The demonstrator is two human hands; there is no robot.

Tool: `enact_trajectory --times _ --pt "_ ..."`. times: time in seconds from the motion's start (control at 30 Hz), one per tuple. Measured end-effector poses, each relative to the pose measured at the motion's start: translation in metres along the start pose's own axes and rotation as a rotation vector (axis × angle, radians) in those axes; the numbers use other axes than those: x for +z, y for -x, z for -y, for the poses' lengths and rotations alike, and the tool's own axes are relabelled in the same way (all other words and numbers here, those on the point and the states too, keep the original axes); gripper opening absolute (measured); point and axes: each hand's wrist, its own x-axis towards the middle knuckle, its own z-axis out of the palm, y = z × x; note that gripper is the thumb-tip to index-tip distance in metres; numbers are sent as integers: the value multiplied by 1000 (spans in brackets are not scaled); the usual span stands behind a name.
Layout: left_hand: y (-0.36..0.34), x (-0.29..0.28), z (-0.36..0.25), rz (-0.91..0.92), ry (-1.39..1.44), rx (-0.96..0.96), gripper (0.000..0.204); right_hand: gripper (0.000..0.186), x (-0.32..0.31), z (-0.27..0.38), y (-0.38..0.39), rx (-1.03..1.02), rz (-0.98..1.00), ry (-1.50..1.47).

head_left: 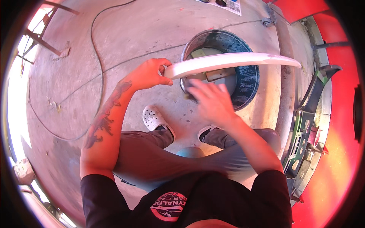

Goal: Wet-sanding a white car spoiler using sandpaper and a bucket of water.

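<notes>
My left hand [150, 74] pinches the near-left end of a long, slightly curved white strip [235, 59], perhaps a trim piece. The strip reaches out to the right, over a round black tub [249, 91]. Just below the strip, my right hand [211, 99] is smeared by motion. Its fingers reach toward the tub's left rim, and whether they hold anything does not show. Cloudy liquid lies in the tub, with a greenish block [203, 52] and a tan block [221, 74] in it. The strip hides part of the tub.
A dark hose [95, 47] curves across the concrete floor on the left. White clogs [153, 117] are on my feet, between me and the tub. Along the right stand a dark bumper-like part [300, 131] and a red panel [342, 114]. Printed paper [230, 5] lies at the top.
</notes>
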Motion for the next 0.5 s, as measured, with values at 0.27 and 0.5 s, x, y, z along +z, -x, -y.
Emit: enact_trajectory --times 0.27,0.5 --pt "5 -14 30 230 -193 -223 89 39 49 -103 -12 60 649 -30" --pt "1 -19 2 224 -88 -112 92 40 184 -152 -21 15 1130 233"
